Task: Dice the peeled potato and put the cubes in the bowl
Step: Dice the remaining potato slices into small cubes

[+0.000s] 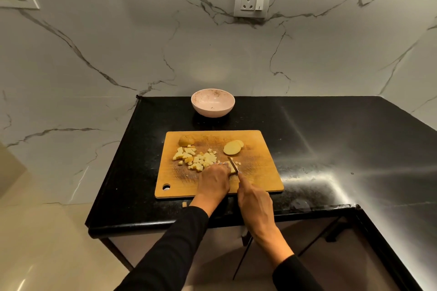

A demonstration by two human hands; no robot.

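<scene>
Centrally, in the lower middle of the frame, a rectangular wooden cutting board with a round hanging hole at its lower left corner lies flat on a black speckled stone countertop. The left hand rests on the board with its fingers curled down over a pale potato piece, pinning it in place. The right hand, just beside it to the right, grasps the handle of a small knife; the blade angles up and left, with its edge against the held piece.

Left of the hands, a loose pile of pale yellow potato cubes is spread over the board's middle left area. Two overlapping round potato slices lie toward the board's upper right. A rounded potato end piece sits near the board's upper left corner. One stray cube lies on the countertop just below the board's lower edge.

Above the board, well apart from it, a round pinkish speckled ceramic bowl stands upright near the white veined marble wall. No cubes are visible inside it. A white wall socket is mounted in the upper middle of the frame.
</scene>
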